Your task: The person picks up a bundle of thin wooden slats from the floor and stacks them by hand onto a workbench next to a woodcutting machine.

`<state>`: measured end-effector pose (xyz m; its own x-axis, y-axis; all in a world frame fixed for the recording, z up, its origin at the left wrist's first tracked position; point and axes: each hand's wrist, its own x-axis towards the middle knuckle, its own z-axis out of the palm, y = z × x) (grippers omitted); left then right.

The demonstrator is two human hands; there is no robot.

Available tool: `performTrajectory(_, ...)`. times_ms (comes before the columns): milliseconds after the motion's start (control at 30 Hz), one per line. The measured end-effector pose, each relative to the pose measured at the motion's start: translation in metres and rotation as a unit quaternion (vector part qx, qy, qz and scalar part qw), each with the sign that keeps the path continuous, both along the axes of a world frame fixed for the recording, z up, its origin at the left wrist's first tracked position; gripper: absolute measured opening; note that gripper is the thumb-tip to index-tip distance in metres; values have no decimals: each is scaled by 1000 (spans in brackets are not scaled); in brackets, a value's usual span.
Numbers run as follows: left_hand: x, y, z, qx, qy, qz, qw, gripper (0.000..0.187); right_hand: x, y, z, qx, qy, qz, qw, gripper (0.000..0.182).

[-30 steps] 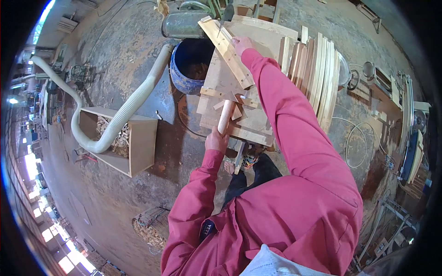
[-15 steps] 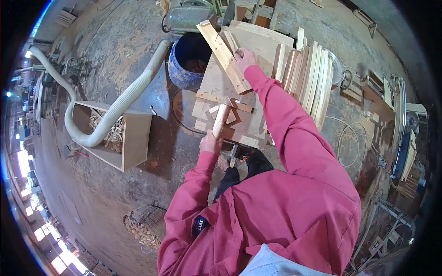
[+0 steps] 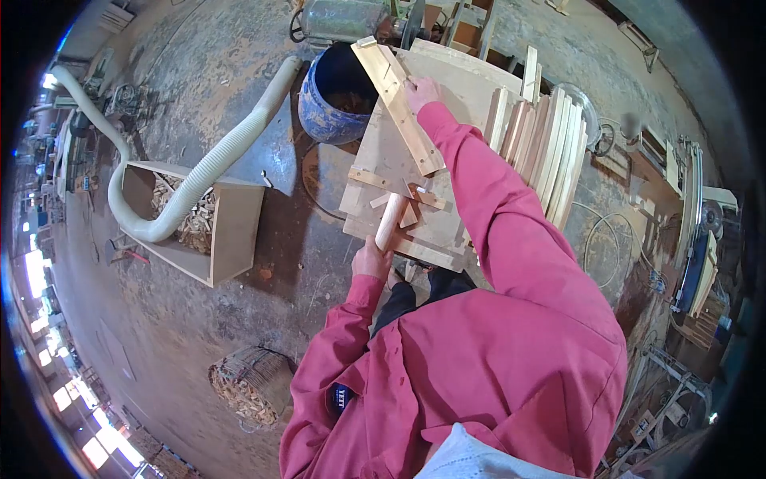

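Observation:
My left hand (image 3: 372, 259) is wrapped round the lower end of a pale wooden piece (image 3: 391, 219), which slants up over the near part of the board-topped table (image 3: 459, 88). Small wood strips (image 3: 369, 177) lie around its upper end. My right hand (image 3: 423, 93) is at the right edge of a long wooden jig (image 3: 403, 116) with dark holes, its fingers bent against a smaller strip along the jig. Whether those fingers grip the strip is too small to tell.
Long wood strips (image 3: 550, 140) are stacked on the table's right. A blue barrel (image 3: 323, 120) stands left of the table. Farther left, a ribbed hose (image 3: 215, 164) crosses a box (image 3: 238, 231) of wood scraps. A wire basket (image 3: 259, 379) of scraps sits on the floor.
The view has shifted a little. The wooden piece in my left hand has moved relative to the small strips, and its upper end sits lower. My right hand stays beside the jig.

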<state>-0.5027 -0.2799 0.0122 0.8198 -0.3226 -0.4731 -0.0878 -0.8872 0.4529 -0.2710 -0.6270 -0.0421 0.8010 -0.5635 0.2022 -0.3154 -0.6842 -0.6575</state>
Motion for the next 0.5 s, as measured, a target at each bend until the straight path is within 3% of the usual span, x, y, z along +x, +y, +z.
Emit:
performTrajectory(300,3,-6,-2,12,-2,-2,1000,39,14,-7,-6,4,15,-14,1000,34)
performTrajectory(367,7,-9,-1,15,1,1,1000,39,18,-11,-11,-10,-51,-5,999,25)
performTrajectory(500,16,-23,-4,15,-8,-5,1000,39,33,-26,-16,-11,-55,-6,998,24)
